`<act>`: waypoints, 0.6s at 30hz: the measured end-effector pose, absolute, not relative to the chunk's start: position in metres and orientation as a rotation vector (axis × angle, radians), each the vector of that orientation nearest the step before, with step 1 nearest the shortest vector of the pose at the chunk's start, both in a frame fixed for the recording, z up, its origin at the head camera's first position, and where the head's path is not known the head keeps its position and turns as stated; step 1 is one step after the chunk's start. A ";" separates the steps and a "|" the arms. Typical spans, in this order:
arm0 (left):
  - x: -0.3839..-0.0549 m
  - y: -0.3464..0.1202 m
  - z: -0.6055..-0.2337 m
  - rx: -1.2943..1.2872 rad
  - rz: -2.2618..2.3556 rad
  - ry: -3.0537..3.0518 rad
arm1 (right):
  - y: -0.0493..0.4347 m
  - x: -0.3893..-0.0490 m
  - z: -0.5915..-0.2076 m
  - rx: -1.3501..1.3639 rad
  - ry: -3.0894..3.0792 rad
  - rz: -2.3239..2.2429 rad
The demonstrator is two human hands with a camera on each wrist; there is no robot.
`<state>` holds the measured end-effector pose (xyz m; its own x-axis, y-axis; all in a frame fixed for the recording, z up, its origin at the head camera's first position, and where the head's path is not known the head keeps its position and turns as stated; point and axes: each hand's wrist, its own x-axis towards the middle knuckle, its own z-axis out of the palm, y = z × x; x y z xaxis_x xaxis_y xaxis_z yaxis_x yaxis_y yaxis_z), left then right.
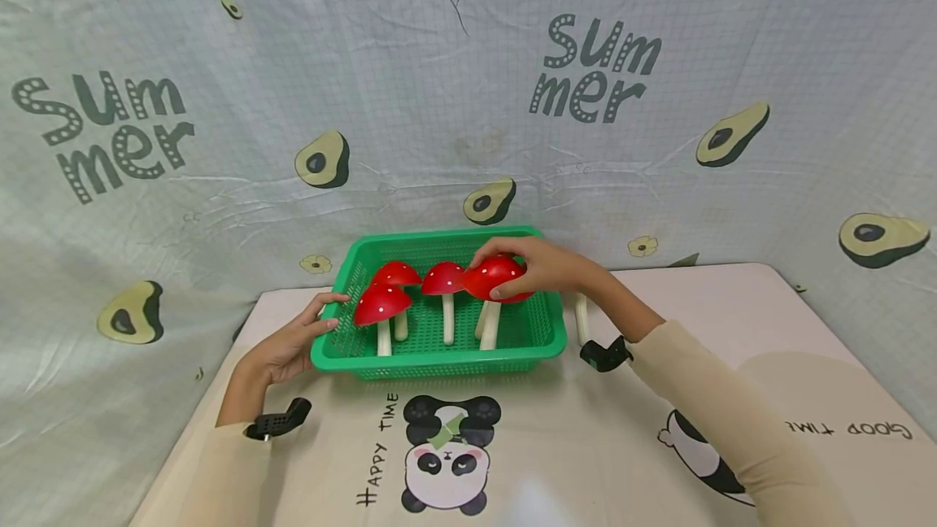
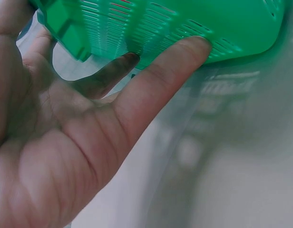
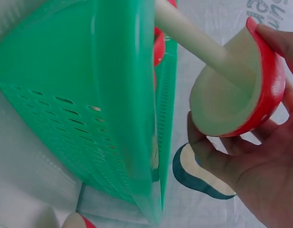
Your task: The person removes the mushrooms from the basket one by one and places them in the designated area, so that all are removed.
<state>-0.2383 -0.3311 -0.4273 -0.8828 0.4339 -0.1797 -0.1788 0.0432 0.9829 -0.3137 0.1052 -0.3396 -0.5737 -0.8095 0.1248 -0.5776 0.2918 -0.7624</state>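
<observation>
A green basket (image 1: 439,360) holds several toy mushrooms with red, white-dotted caps and pale stems, such as a front left mushroom (image 1: 381,303) and a middle mushroom (image 1: 442,279). My right hand (image 1: 538,263) grips a mushroom (image 3: 275,90) by its cap, over the basket's right part, stem pointing down. Below that cap a second stem (image 1: 481,320) shows, its own cap mostly hidden. At the basket's left end my left hand (image 1: 293,344) holds the rim; in the left wrist view some fingers (image 2: 161,71) lie against the slotted outer wall.
Right of the basket a pale stem (image 1: 581,320) shows beneath my forearm; a red-edged cap (image 3: 75,221) also appears in the right wrist view. The table (image 1: 586,446) has a panda-print cover. A printed cloth (image 1: 410,88) hangs close behind the basket.
</observation>
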 end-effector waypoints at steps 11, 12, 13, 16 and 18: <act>-0.238 -0.330 -0.426 0.265 1.897 1.895 | 0.121 -0.308 -0.323 -1.061 2.315 -1.232; -0.238 -0.330 -0.426 0.266 1.896 1.894 | 0.123 -0.307 -0.321 -1.046 2.326 -1.238; -0.238 -0.330 -0.426 0.267 1.896 1.894 | 0.125 -0.307 -0.320 -1.036 2.338 -1.242; -0.237 -0.330 -0.426 0.266 1.895 1.891 | 0.130 -0.306 -0.316 -1.037 2.361 -1.248; -0.237 -0.330 -0.425 0.267 1.896 1.891 | 0.134 -0.305 -0.314 -1.061 2.374 -1.239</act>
